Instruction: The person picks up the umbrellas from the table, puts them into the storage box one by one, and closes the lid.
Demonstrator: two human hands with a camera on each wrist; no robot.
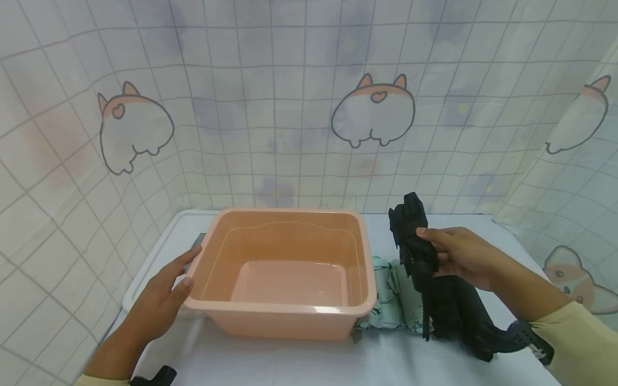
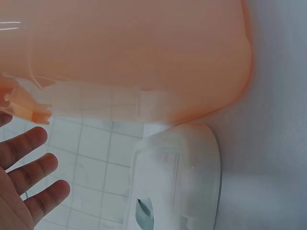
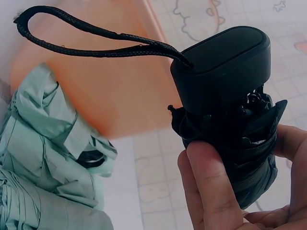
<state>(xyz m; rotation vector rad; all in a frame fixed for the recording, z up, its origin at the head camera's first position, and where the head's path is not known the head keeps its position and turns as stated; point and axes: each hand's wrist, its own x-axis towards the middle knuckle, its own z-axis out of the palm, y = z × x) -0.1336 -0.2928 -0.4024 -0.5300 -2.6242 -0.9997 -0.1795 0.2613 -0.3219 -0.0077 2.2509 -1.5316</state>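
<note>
My right hand [image 1: 465, 257] grips a black folded umbrella [image 1: 410, 241] and holds it raised to the right of the basin. In the right wrist view its black handle end [image 3: 223, 62] with a cord wrist loop [image 3: 96, 40] points up. At the left side of a peach plastic basin [image 1: 277, 307], my left hand [image 1: 159, 297] touches the rim. Its fingers [image 2: 36, 165] look straight and spread in the left wrist view. Two mint-green folded umbrellas [image 1: 386, 300] lie beside the basin's right side. More black fabric [image 1: 446, 305] shows below my right hand, its kind unclear.
A white plastic container [image 1: 159, 241] stands at the left, partly hidden behind the basin. White cloth [image 1: 270, 362] covers the table. Behind and at both sides hangs a checked curtain [image 1: 299, 107] with cartoon dog prints.
</note>
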